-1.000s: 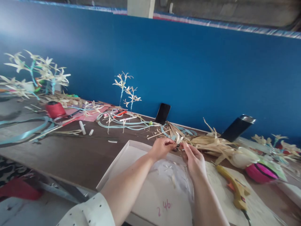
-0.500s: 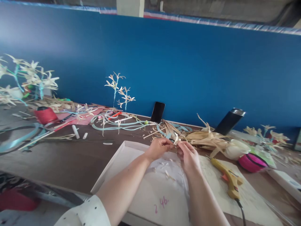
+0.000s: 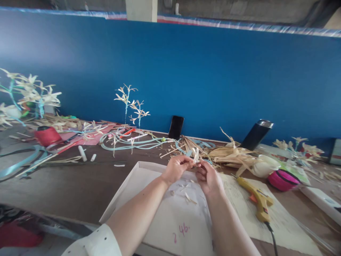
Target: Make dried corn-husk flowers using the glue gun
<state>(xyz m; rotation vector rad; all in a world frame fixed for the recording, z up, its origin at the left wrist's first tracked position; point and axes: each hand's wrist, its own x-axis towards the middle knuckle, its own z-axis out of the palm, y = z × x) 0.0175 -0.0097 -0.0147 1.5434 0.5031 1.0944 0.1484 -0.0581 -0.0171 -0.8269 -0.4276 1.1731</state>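
Both of my hands meet over the far edge of a white box lid (image 3: 157,217). Between the fingertips is a small cream husk flower (image 3: 196,155), its pale petals pointing up. My left hand (image 3: 176,169) pinches it from the left, closed. My right hand (image 3: 209,176) is also closed, thumb and fingers gripping the flower's base from the right. The lower end of the flower is hidden by the fingers. Scraps of husk (image 3: 189,198) lie in the lid below, near pink handwritten figures.
A yellow glue gun (image 3: 259,199) lies on paper to the right. Behind are dried husks (image 3: 231,156), a dark flask (image 3: 257,135) and a phone (image 3: 176,127) leaning on the blue partition (image 3: 186,71). Finished flower sprays (image 3: 126,97) stand left, near blue tubing and a red pouch (image 3: 48,136).
The flower has tilted more upright between my fingers, and my right fingers have curled in closer. The whole view has shifted slightly; the objects on the table look unmoved.
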